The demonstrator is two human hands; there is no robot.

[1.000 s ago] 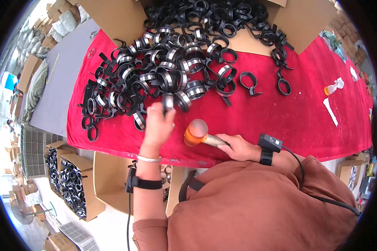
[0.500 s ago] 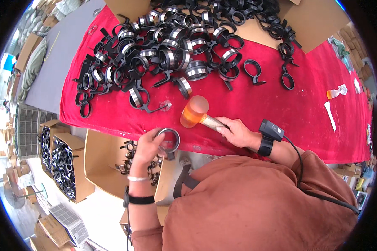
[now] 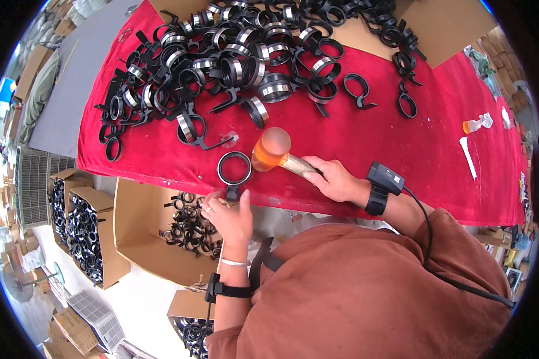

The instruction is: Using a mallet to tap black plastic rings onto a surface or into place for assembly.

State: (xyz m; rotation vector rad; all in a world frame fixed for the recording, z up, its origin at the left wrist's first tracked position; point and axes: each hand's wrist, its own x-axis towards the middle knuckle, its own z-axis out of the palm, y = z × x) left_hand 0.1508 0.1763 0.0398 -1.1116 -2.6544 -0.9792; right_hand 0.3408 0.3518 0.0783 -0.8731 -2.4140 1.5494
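Note:
A black ring with a metal band [image 3: 234,168] lies at the front edge of the red cloth, its short tab toward me. Around that tab my left hand [image 3: 229,219] is open, thumb and fingers apart; any light touch on it cannot be made out. My right hand [image 3: 333,178] is closed around the wooden handle of a mallet [image 3: 272,148]. The mallet's translucent orange head is just right of and beyond the ring, apart from it. Farther back lies a big heap of similar rings [image 3: 221,66], many banded with shiny metal.
An open carton [image 3: 449,36] with more black rings stands at the far side of the red cloth [image 3: 353,149]. Below the table's left front edge, a carton [image 3: 141,233] holds loose rings, with fuller cartons [image 3: 85,239] beside it. A cable [image 3: 428,239] runs along my right arm.
My left hand has brought the ring from in front of the table edge onto the cloth, and its fingers have spread. The mallet stays in my right hand, nearly still.

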